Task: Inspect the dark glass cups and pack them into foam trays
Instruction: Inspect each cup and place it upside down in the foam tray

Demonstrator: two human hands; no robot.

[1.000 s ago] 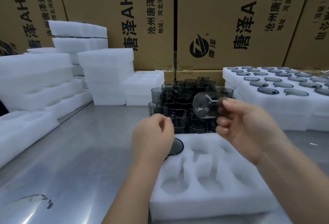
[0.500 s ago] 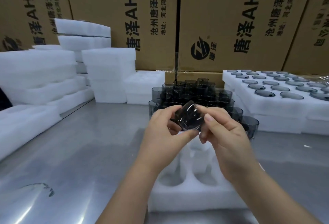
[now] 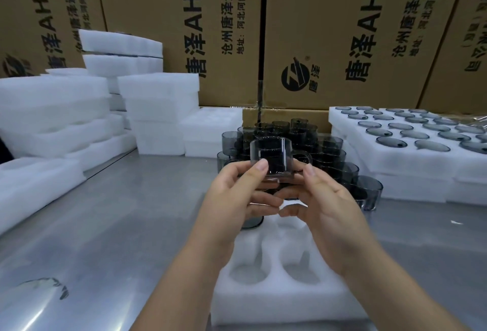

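The dark glass cup (image 3: 271,159) is held upright in the air, above the far end of the near foam tray (image 3: 276,307) and just in front of the cluster of cups (image 3: 329,151) waiting on the worktop (image 3: 118,212). The main danger, as I judge it, is a slip; the glass is smooth and held only by fingertips low on its wall, so a turn for inspection could let it drop onto the steel or into the standing cups and chip several at once. The cluster stands close behind the knuckles; a careless sweep on the way down to a pocket could knock the nearest ones over. The small handle on the cup's right side could catch the foam if the cup goes in askew; a tilted cup forced into a pocket might tear the foam or sit proud.

The left hand (image 3: 237,193) is partly closed and grasps the cup; its thumb presses the near wall and its fingers curl under the base. The right hand (image 3: 324,199) is likewise half-curled; its thumb rests by the handle and its fingers reach under the base, so it too holds the cup; how firmly, I cannot tell.
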